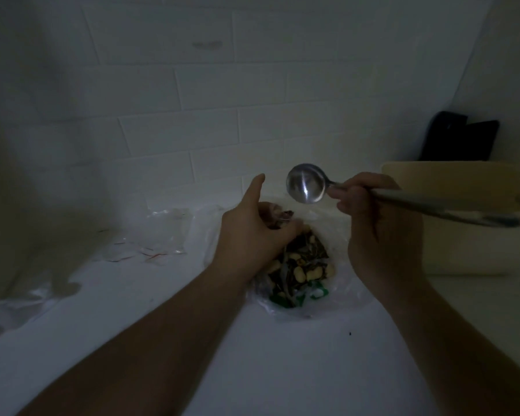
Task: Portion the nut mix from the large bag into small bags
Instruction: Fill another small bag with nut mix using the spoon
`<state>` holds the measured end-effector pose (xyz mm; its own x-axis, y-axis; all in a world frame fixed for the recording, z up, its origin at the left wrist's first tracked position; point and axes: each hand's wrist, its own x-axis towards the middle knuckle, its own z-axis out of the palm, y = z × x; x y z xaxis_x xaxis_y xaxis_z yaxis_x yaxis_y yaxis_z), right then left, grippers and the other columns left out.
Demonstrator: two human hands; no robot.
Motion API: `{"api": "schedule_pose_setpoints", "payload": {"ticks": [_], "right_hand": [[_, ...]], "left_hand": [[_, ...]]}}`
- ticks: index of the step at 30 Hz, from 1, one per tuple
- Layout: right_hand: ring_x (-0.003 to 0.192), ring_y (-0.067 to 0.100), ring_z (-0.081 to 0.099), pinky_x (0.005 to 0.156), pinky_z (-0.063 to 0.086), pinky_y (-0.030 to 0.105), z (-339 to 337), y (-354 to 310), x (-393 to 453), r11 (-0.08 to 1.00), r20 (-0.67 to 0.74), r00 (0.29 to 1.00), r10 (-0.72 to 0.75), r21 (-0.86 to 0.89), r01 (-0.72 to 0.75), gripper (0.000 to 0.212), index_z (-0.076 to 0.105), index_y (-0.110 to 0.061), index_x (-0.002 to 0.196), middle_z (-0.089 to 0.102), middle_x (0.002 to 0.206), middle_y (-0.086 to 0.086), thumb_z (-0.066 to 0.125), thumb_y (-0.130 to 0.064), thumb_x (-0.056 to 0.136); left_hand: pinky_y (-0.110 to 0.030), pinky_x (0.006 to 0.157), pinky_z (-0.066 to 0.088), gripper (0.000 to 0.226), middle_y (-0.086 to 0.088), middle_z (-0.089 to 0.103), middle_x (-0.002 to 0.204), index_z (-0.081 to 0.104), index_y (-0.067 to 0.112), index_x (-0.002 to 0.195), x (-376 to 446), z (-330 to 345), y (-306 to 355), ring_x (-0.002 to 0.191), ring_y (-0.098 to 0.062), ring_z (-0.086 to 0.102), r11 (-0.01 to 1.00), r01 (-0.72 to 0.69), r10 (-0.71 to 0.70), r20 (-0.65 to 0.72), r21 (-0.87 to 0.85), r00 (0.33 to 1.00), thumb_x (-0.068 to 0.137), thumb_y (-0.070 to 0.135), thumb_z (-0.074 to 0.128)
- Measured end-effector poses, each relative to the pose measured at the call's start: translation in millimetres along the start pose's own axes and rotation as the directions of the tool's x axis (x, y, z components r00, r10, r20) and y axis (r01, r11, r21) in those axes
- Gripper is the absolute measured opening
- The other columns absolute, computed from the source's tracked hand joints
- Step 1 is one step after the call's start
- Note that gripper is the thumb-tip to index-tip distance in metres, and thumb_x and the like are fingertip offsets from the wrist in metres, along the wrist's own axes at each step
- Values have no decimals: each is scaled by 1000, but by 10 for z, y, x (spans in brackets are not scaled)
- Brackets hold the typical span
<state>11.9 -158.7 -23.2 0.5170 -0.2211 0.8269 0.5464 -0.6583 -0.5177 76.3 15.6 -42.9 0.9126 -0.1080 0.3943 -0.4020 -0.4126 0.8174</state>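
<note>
White rectangular tiles [252,85] laid in a brick pattern covered the wall behind, and the whole room lay in dim light. Below them ran a white worktop [282,355], smooth and pale, meeting the tiles at a low edge.

Seen from the head camera, a large bag [339,283] of clear plastic with green print lay on the worktop near the middle, and the nut mix [300,265] of pale nuts and dark pieces showed through it. The left hand [252,229] gripped the top of that bag, fingers curled into the bunched plastic and thumb sticking up. The right hand [373,211] pinched the handle of a metal spoon [305,183], holding its bowl, which held nothing, above the bag's far end.

To the left, well apart from the large bag, several small bags [150,238] with red marks lay flat on the worktop near the wall. On the right stood a pale cutting board [463,235], and behind it a dark object [460,139] leaned against the tiles.
</note>
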Motion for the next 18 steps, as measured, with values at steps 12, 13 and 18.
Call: {"api": "schedule_pose_setpoints", "payload": {"ticks": [12, 13, 18], "right_hand": [[70, 5, 61, 64, 43, 10, -50, 72, -19, 975, 192, 973, 126, -206, -85, 37, 56, -29, 90, 62, 71, -6, 32, -53, 104], [68, 2, 59, 63, 40, 7, -47, 63, -19, 968, 225, 966, 130, -238, -75, 39, 56, -28, 91, 60, 69, -9, 31, -53, 107], [62, 1, 46, 56, 31, 13, -42, 63, -16, 948, 251, 962, 110, -316, -26, 37, 54, -23, 91, 44, 69, -16, 30, -48, 101]], "left_hand": [[-34, 91, 62, 97, 17, 74, 110, 31, 41, 160, 17, -185, 28, 92, 1, 74, 983, 0, -27, -145, -186, 989, 81, 44, 86], [-32, 90, 62, 96, 18, 73, 109, 31, 41, 160, 18, -185, 34, 90, 3, 74, 987, -3, -20, -140, -162, 990, 81, 45, 86], [-25, 90, 59, 94, 22, 72, 103, 30, 43, 160, 5, -143, 11, 88, 6, 72, 995, 23, -32, -87, -100, 996, 82, 47, 83]]}}
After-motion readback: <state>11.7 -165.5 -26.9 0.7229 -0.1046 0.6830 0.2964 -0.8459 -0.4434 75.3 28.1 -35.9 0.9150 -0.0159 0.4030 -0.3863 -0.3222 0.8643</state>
